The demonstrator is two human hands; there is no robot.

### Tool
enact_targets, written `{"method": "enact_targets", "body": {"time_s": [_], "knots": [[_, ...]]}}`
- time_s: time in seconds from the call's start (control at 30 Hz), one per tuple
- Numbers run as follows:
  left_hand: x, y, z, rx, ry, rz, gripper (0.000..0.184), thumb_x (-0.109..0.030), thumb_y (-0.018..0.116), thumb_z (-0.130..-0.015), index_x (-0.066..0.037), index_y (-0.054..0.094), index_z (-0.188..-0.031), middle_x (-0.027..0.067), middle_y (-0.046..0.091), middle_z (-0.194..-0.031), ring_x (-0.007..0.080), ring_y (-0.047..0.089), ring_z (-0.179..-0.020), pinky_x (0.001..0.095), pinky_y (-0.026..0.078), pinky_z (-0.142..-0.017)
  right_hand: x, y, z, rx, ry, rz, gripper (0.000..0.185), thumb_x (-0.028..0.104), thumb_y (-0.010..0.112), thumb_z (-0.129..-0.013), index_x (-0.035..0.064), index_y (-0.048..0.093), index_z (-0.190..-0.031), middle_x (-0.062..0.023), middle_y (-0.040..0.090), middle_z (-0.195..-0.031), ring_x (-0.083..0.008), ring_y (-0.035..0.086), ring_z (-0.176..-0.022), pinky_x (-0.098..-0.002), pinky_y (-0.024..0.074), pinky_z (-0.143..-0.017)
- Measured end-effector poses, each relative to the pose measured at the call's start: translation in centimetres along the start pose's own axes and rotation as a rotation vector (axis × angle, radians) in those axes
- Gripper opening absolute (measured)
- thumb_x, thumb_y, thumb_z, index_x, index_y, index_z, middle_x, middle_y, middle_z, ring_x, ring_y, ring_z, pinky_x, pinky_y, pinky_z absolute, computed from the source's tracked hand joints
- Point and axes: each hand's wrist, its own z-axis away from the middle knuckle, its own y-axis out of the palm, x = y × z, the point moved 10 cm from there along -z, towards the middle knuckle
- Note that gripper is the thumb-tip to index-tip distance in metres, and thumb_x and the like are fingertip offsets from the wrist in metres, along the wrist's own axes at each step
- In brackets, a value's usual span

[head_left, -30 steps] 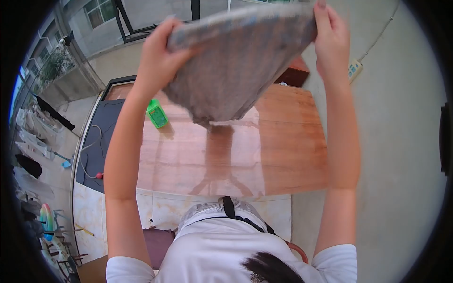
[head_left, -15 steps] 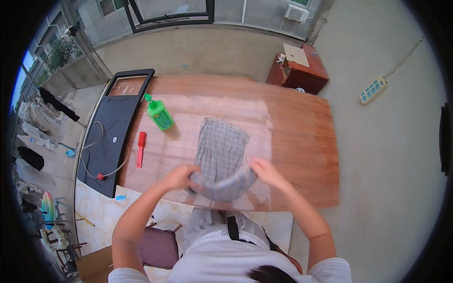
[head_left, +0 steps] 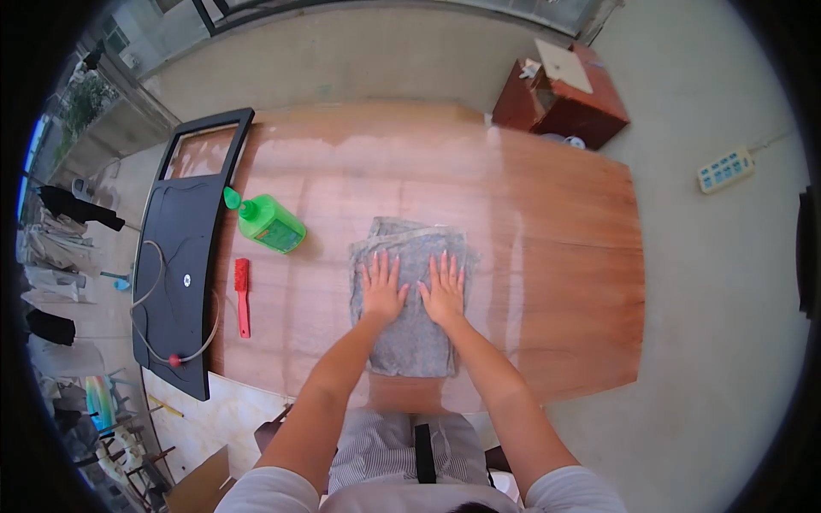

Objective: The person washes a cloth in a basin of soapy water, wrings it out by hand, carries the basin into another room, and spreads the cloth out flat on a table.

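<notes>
A grey patterned cloth lies folded over on the wooden table, its layers not quite lined up at the far edge. My left hand rests flat on the cloth's left half with fingers spread. Beside it, my right hand presses flat on the right half, fingers also apart. Both palms touch the top layer and grip nothing. To the left stand a green pump bottle and, nearer me, a red brush.
The brown table has a glossy, wet-looking surface. Along its left side lies a black panel with a grey cable and a red ball. A red-brown cabinet stands behind the right corner. A power strip is farther right.
Both hands have let go of the cloth's lifted near edge and moved away from me onto it. The cloth is now folded over and flattened. My view has shifted somewhat.
</notes>
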Motion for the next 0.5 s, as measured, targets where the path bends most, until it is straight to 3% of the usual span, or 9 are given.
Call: {"method": "enact_targets", "body": {"time_s": [0.2,0.33,0.5], "knots": [[0.1,-1.0,3.6,0.022,-0.042,0.069,0.060,-0.032,0.049,-0.084,-0.005,0.034,-0.136,0.0156,0.025,-0.145,0.0334,0.020,-0.134,0.0521,0.013,-0.107,3.3,0.6,4.3,0.035,0.042,0.086,0.063,0.032,0.042,-0.088,-0.0029,0.026,-0.137,-0.0198,0.019,-0.145,-0.0349,0.013,-0.136,-0.0499,0.0077,-0.110],[1.7,-1.5,13.4,0.114,-0.109,0.094,0.058,-0.027,0.047,-0.083,-0.005,0.036,-0.135,0.0170,0.025,-0.144,0.0347,0.021,-0.134,0.0524,0.012,-0.108,8.4,2.8,12.4,0.185,-0.009,-0.030,0.063,0.027,0.043,-0.087,-0.0086,0.025,-0.135,-0.0244,0.018,-0.144,-0.0380,0.013,-0.135,-0.0510,0.0074,-0.109],[3.7,-2.4,24.5,0.161,-0.195,0.066,0.060,-0.025,0.048,-0.080,-0.004,0.036,-0.134,0.0187,0.025,-0.144,0.0380,0.019,-0.134,0.0553,0.011,-0.106,13.7,5.4,21.6,0.318,-0.117,-0.096,0.061,0.030,0.043,-0.087,-0.0075,0.030,-0.133,-0.0226,0.021,-0.144,-0.0375,0.016,-0.135,-0.0505,0.0083,-0.109]]}}
